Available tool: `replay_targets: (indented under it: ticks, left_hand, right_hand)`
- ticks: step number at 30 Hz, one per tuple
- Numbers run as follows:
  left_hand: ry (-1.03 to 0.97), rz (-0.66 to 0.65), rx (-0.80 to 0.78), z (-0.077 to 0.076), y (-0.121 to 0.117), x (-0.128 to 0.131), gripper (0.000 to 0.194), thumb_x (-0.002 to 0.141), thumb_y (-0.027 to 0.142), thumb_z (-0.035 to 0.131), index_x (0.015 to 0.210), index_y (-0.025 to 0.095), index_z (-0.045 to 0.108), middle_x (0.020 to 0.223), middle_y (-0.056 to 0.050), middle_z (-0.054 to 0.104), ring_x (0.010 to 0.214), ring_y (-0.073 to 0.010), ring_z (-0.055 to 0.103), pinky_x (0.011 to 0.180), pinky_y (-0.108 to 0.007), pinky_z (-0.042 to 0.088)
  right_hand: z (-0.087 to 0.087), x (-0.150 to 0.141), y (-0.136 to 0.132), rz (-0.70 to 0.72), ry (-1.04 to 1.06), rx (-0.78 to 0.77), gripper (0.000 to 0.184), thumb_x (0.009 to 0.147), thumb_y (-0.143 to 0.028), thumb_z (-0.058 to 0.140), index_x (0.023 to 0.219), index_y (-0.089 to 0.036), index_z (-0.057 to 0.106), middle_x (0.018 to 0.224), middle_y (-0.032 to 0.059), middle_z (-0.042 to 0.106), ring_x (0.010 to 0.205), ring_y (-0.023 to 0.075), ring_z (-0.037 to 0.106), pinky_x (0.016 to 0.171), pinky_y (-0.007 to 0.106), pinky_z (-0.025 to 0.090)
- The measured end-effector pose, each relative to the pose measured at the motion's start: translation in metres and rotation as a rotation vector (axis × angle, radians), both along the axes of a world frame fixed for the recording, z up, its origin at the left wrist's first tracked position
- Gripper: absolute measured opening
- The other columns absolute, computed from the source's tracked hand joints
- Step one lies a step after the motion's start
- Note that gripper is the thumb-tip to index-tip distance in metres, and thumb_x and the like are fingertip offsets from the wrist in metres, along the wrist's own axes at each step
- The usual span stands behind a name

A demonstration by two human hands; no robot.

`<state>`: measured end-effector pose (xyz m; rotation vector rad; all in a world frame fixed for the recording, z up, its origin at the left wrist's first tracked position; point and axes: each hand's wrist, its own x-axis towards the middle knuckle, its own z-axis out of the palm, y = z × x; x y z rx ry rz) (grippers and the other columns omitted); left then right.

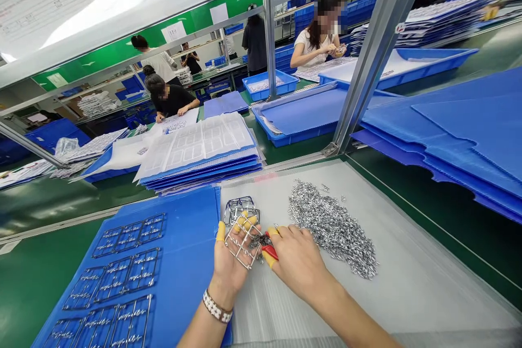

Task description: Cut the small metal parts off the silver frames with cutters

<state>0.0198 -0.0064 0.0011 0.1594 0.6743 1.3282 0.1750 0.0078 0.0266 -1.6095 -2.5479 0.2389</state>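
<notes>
My left hand (233, 261) is closed on a small square metal wire frame (243, 241) with little pieces hung along its bars, lying tilted over the palm. Yellow covers wrap several fingertips. In my right hand (299, 258) is a pair of red-handled pliers (269, 252), its dark jaws at the frame's right side. Whether the jaws grip a piece is too small to tell. Just behind my left fingers, more wire frames (240, 204) lie on the pale sheet. To the right of my hands spreads a heap of small silvery metal pieces (332, 225).
Finished-looking wire frames (116, 277) lie in rows on a blue plastic sheet (183, 272) at left. A stack of blue sheets (199, 152) stands beyond, beside a metal post (367, 60). More blue sheets (457, 130) overhang at right. Other people work across the bench.
</notes>
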Motion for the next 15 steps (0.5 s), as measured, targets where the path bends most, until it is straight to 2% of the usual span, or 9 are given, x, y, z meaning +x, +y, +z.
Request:
replay_targets:
  ticks: [8,15]
  left_hand:
    - [0.089,0.017,-0.005,-0.0019,-0.0012,0.0022,0.054,0.09,0.057,0.041,0.119,0.016,0.062,0.125,-0.013,0.061,0.11,-0.0277,0.058,0.081,-0.036,0.049]
    - [0.084,0.037,-0.001,-0.0011,-0.0019,-0.0008,0.053,0.09,0.057,0.042,0.115,0.015,0.064,0.125,-0.014,0.061,0.109,-0.0281,0.059,0.077,-0.036,0.051]
  right_hand:
    - [0.0092,-0.0067,0.0008,0.015,-0.055,-0.008,0.02,0.086,-0.032,0.058,0.097,-0.017,0.065,0.094,0.0106,0.067,0.093,0.029,0.06,0.077,0.04,0.038]
    - [0.0057,-0.0054,0.0026,0.033,-0.054,0.002,0.015,0.081,-0.021,0.06,0.094,-0.017,0.066,0.09,0.0092,0.068,0.087,0.0264,0.062,0.073,0.036,0.038]
